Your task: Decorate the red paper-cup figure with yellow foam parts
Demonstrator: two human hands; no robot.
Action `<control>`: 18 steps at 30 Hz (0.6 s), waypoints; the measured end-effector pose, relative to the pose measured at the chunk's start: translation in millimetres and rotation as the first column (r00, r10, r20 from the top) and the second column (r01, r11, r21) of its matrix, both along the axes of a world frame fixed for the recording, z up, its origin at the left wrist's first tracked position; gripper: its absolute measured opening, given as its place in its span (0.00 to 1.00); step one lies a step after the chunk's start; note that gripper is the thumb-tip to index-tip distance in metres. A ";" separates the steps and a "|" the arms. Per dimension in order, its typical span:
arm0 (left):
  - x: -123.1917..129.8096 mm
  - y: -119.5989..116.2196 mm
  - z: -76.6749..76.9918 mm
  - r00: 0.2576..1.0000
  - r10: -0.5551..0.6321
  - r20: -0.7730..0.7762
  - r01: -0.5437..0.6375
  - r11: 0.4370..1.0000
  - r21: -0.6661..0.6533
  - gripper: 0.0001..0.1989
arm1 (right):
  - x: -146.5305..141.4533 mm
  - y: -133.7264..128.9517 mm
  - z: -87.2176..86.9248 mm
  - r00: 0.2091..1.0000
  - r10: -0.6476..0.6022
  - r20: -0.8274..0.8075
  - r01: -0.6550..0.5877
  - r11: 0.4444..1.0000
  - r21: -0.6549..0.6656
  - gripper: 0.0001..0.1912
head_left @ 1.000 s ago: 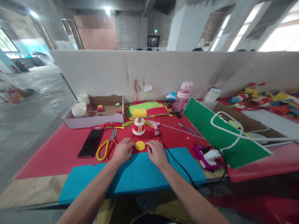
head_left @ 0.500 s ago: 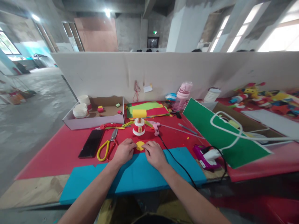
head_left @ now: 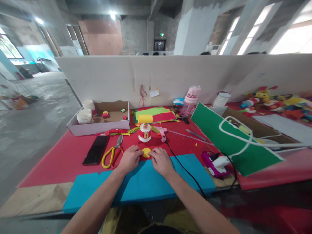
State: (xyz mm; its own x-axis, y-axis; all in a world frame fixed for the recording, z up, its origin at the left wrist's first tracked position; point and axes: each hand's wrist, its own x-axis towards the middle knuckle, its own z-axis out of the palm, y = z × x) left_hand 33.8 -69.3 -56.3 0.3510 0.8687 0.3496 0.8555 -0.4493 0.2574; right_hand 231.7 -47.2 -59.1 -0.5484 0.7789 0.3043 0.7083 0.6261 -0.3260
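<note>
1. From my remote seat, the head view shows the flat, round yellow disc (head_left: 146,152) lying on the red-covered counter (head_left: 60,156), between the two hands and just beyond the flat blue pad (head_left: 146,182).
2. The left hand (head_left: 131,158) has its fingers curled, the tips at the disc's left edge; I can't tell if they pinch it.
3. The right hand (head_left: 161,161) mirrors it at the right edge, fingers bent, its grip equally unclear to me.
4. Straight past the disc I see an upright white cup with a red band (head_left: 145,134), a coil above it and a yellow cylinder (head_left: 145,119) lying sideways on top.
5. Right of that cup rests a pink glue gun (head_left: 163,134), its black cord (head_left: 184,169) running toward me across the blue pad.
6. Left of the left hand I have metal scissors with one yellow and one red handle (head_left: 119,141), then a black rectangular phone (head_left: 95,150).
7. Farther back on the left, a low cardboard box with a pale front (head_left: 102,128) holds stacked white cups (head_left: 84,116).
</note>
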 end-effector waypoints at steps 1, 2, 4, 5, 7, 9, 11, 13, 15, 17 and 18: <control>0.0 0.1 -0.2 1.000 -0.002 0.003 0.002 1.000 -0.005 0.15 | 0.1 0.1 0.0 1.000 0.000 0.002 0.000 1.000 0.000 0.14; 0.0 0.2 -0.4 1.000 -0.001 0.008 0.001 1.000 -0.006 0.16 | 0.2 0.3 0.0 1.000 0.000 0.004 0.000 1.000 0.000 0.14; -0.3 0.4 -0.9 1.000 0.003 0.017 -0.003 1.000 -0.001 0.16 | -0.1 0.4 -0.4 1.000 -0.001 0.004 0.001 1.000 0.001 0.14; -0.5 0.5 -1.2 1.000 0.003 0.020 -0.003 1.000 -0.001 0.16 | -0.4 0.3 -0.6 1.000 -0.001 0.003 0.001 1.000 0.001 0.14; -0.9 0.9 -1.9 1.000 0.002 0.024 -0.002 1.000 -0.012 0.16 | -1.1 -0.3 -1.0 1.000 0.000 -0.003 0.000 1.000 0.001 0.14; -1.6 1.4 -2.8 0.999 0.002 0.034 -0.001 1.000 -0.023 0.16 | -0.6 -0.6 -0.3 1.000 0.005 -0.027 -0.006 1.000 -0.004 0.14; -2.3 1.7 -3.7 0.999 -0.001 0.052 0.002 1.000 -0.030 0.16 | 3.7 0.8 2.2 0.997 0.009 -0.083 -0.010 1.000 -0.009 0.14; -3.0 2.0 -4.0 0.998 -0.007 0.060 0.009 0.999 -0.035 0.17 | 13.8 5.1 7.2 0.987 -0.008 -0.158 0.008 1.000 -0.002 0.15; -3.3 1.9 -3.3 0.999 -0.010 0.053 0.012 0.999 -0.042 0.17 | 30.1 12.5 14.4 0.974 -0.055 -0.219 0.062 0.998 0.025 0.15; -3.1 1.6 -1.9 0.999 -0.011 0.046 0.013 0.999 -0.050 0.17 | 51.1 21.3 23.0 0.960 -0.105 -0.258 0.127 0.990 0.067 0.14; -2.9 1.4 -1.1 0.999 -0.012 0.048 0.014 0.999 -0.051 0.17 | 62.3 25.5 27.6 0.953 -0.136 -0.271 0.166 0.982 0.089 0.13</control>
